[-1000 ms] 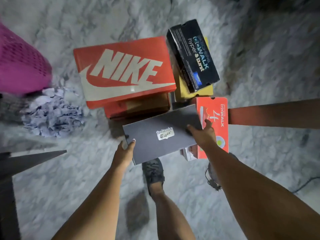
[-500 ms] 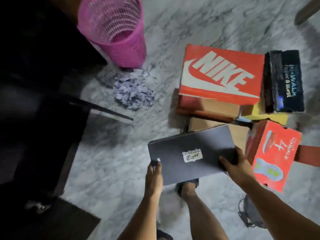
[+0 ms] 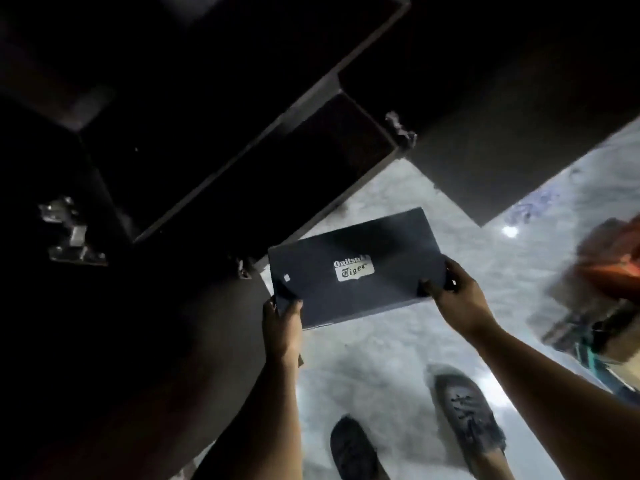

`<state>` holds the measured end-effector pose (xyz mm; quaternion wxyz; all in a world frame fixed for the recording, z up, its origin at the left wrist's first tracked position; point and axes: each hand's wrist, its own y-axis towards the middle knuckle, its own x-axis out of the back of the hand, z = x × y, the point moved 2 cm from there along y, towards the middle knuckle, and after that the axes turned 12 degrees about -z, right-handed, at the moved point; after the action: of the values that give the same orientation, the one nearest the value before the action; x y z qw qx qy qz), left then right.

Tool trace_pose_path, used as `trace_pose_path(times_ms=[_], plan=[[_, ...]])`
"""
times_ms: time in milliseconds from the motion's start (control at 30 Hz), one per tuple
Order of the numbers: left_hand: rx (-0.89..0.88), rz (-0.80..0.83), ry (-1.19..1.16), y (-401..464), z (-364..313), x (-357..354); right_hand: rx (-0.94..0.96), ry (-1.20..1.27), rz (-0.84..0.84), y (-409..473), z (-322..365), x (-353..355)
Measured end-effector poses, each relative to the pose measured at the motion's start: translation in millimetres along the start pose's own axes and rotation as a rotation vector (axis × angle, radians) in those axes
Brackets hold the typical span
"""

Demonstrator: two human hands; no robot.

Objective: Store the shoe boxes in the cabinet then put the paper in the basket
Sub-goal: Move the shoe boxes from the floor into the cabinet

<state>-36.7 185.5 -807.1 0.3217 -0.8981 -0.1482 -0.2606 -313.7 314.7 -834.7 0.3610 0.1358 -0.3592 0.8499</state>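
A dark grey Onitsuka Tiger shoe box is held flat above the marble floor, just in front of the dark open cabinet. My left hand grips its near left corner. My right hand grips its right end. The cabinet's shelves and interior are very dark. Neither the paper nor the basket is in view.
An open cabinet door juts out at the right, another dark door at the left. Blurred orange shoe boxes lie at the right edge. My two dark shoes stand on the marble floor.
I have turned left from the pile of boxes to face the cabinet, carrying the grey box with both hands. The pink basket and the paper have left the view.
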Motion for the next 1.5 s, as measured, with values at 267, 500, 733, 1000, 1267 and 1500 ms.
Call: trace_pose_path(times_ms=[267,500,733,1000,1267,1500], plan=[[-0.094,-0.188,-0.545,247,67,-108,0.445,-0.035,0.093,179,59,-200],[-0.187,-0.596,-0.52,294,32,-138,0.644,0.199,0.082,262,101,-326],[0.073,-0.37,-0.471,355,-24,-141,0.671,0.093,0.075,285,149,-389],[0.219,-0.096,-0.852,310,-27,-166,0.604,0.04,-0.05,255,149,-351],[-0.138,0.286,0.001,196,56,-336,0.669,-0.494,-0.108,251,-4,-176],[-0.261,0.765,0.281,-65,59,-429,0.327,-0.604,-0.359,220,-129,79]])
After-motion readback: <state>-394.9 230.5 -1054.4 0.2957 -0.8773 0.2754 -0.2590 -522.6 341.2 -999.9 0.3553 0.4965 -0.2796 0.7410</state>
